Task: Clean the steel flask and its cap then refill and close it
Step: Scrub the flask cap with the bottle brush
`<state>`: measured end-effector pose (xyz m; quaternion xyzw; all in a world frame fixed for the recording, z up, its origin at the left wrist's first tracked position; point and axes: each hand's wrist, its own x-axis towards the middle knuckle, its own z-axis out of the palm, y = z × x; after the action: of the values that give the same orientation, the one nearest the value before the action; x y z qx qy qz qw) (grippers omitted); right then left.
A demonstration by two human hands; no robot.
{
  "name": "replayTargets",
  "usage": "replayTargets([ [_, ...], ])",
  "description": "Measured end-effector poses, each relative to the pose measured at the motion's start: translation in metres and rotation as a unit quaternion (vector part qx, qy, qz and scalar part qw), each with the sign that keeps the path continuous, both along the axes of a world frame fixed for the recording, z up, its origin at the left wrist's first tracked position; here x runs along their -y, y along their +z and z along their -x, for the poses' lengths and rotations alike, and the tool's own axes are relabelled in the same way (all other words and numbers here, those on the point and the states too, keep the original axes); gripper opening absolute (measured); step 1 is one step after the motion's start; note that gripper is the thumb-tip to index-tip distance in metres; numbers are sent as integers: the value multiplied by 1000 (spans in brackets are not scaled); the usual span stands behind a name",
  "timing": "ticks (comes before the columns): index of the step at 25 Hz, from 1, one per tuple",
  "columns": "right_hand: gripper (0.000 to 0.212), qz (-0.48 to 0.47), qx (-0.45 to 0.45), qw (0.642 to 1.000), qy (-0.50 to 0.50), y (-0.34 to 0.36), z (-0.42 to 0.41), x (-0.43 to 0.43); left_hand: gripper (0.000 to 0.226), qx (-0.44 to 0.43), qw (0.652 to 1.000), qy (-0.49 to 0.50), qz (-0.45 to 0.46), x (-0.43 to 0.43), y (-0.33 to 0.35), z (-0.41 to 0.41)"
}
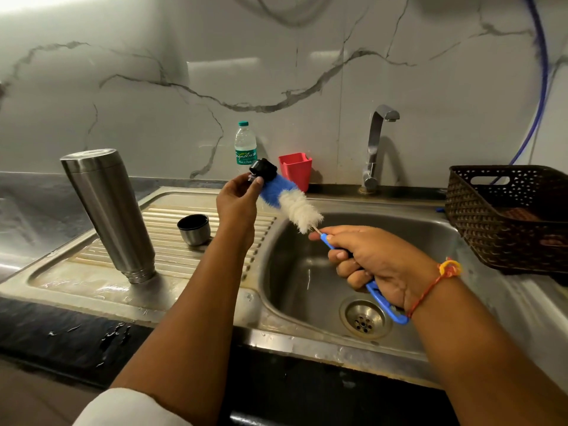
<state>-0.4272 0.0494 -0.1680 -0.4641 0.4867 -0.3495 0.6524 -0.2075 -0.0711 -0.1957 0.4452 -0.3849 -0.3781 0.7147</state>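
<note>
L hand [236, 199] pinched the black cap [263, 169] mid-frame; R hand [373, 265] gripped the brush [290, 202] handle, bristles against cap. Flask [109, 210] stood inverted, left.

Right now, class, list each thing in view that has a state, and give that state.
Flask, inverted on the drainboard, uncapped.
Cup, on the drainboard, open end up.
Brush, gripped by right hand.
Stopper, held in left hand, brush against it.
Tap, no water running.
Bottle, upright, capped.
</note>
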Motion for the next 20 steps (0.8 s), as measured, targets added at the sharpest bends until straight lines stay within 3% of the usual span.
replayTargets([
  [2, 27, -9, 21, 1000, 13, 2, 2, 0, 29, 10, 1000, 7, 1, 0, -1, -4],
  [6, 29, -43, 53, 998, 9, 2, 3, 1, 33, 134, 990, -33, 0, -7, 0, 8],
  [9, 29, -44, 79, 996, 11, 5, 11, 1, 33, 109, 994, -15, 8, -7, 4, 2],
  [14, 30, -82, 125, 989, 7, 4, 13, 5, 30, 185, 981, -54, 11, -12, 3, 11],
  [17, 31, -95, 167, 981, 20, 3, 19, 6, 30, 165, 986, -16, 20, -10, 5, 3],
  [20, 32, -116, 186, 975, 36, 2, 18, 10, 35, 229, 973, -10, 10, -15, 5, 9],
])
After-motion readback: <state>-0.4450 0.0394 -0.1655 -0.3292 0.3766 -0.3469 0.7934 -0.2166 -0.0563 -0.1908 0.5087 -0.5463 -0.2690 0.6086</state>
